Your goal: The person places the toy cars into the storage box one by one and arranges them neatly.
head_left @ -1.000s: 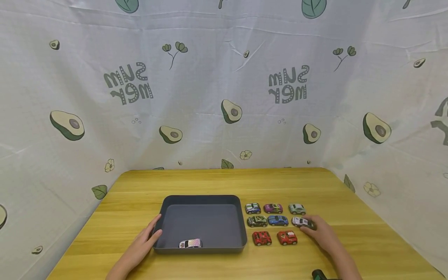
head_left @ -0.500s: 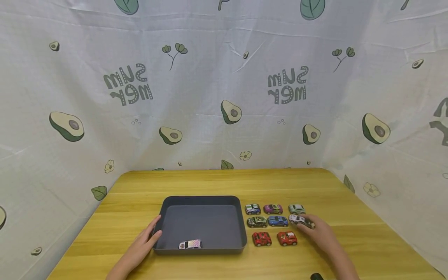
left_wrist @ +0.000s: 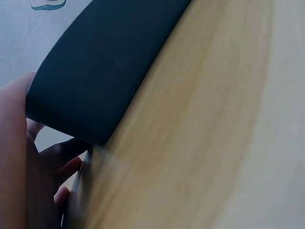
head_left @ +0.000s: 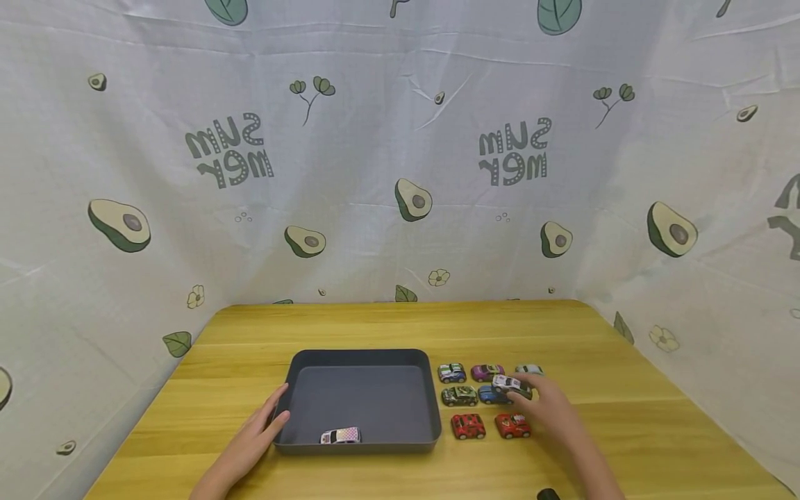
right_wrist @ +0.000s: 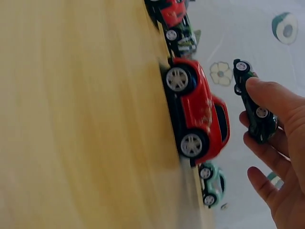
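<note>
My left hand (head_left: 257, 425) holds the left wall of a dark grey tray (head_left: 359, 448), thumb over the rim and fingers along the outside. In the left wrist view the tray's wall (left_wrist: 95, 71) hides part of that thumb. A white toy car with a checkered pastel roof (head_left: 340, 435) lies inside the tray near its front. My right hand (head_left: 550, 406) pinches a white-and-dark toy car (head_left: 507, 383) between thumb and fingers, raised above the table and overlapping a blue toy car (head_left: 492, 396). Its dark underside and wheels face the right wrist camera.
Around the held car stand a purple toy car (head_left: 487, 373), a pale green one (head_left: 528, 369) and two red ones (head_left: 467, 426). A camouflage car (head_left: 459, 396) and a white-blue-green one (head_left: 451, 373) sit beside the tray. A printed curtain (head_left: 362, 160) hangs behind the wooden table (head_left: 375, 326).
My right hand has lifted the white-and-dark toy car from the right end of the middle row and moved it left over the blue one. The left hand and tray have stayed put.
</note>
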A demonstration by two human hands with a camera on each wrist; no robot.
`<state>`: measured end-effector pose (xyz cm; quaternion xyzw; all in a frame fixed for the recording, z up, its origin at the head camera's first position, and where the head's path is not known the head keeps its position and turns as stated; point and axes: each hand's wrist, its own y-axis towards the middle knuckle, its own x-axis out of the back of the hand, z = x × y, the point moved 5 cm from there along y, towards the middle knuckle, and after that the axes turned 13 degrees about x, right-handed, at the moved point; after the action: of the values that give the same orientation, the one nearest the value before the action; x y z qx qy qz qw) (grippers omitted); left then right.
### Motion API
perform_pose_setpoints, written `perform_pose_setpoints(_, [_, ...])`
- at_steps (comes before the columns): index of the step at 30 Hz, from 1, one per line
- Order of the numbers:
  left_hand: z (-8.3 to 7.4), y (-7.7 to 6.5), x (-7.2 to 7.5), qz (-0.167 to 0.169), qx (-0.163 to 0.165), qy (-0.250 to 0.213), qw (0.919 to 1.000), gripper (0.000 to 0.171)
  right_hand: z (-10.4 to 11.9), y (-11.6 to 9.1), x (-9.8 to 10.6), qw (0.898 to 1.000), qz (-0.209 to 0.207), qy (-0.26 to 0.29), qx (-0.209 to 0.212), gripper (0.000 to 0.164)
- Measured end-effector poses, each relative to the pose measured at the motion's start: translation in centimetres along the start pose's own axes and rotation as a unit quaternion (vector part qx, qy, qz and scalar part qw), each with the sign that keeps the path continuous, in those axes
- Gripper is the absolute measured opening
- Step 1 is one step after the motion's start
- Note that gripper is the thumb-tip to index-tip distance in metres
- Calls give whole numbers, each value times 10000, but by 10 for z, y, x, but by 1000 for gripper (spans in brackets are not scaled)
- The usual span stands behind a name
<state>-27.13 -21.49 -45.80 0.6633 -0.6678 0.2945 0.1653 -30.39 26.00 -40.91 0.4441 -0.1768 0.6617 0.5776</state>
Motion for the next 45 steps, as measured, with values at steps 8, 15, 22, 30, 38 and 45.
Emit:
perform_pose_setpoints(8, [-1, 0, -1, 53, -65, -72, 9999, 58, 27, 8, -13, 9997, 4, -198, 144, 48])
perform_pose_setpoints(15, [-1, -1, 0, 31, -138, -111, 9998, 58, 54, 17, -28, 9983, -109, -110, 567, 39])
perform_pose_setpoints(22, [0, -1, 0, 33, -65, -55, 10000, 59, 77, 31, -50, 9965, -165, -54, 817, 33])
perform_pose_setpoints(30, [0, -1, 0, 31, -74, -51, 10000, 59, 104, 42, -70, 9922, -53, 91, 1246, 28])
perform_pose_setpoints(38, [0, -1, -1, 70, -116, -84, 9999, 59, 123, 48, -90, 9838, 148, -274, 1765, 29])
perform_pose_setpoints(45, [0, -1, 0, 60, -115, -110, 9999, 59, 139, 55, -106, 9820, 130, -155, 1879, 29])
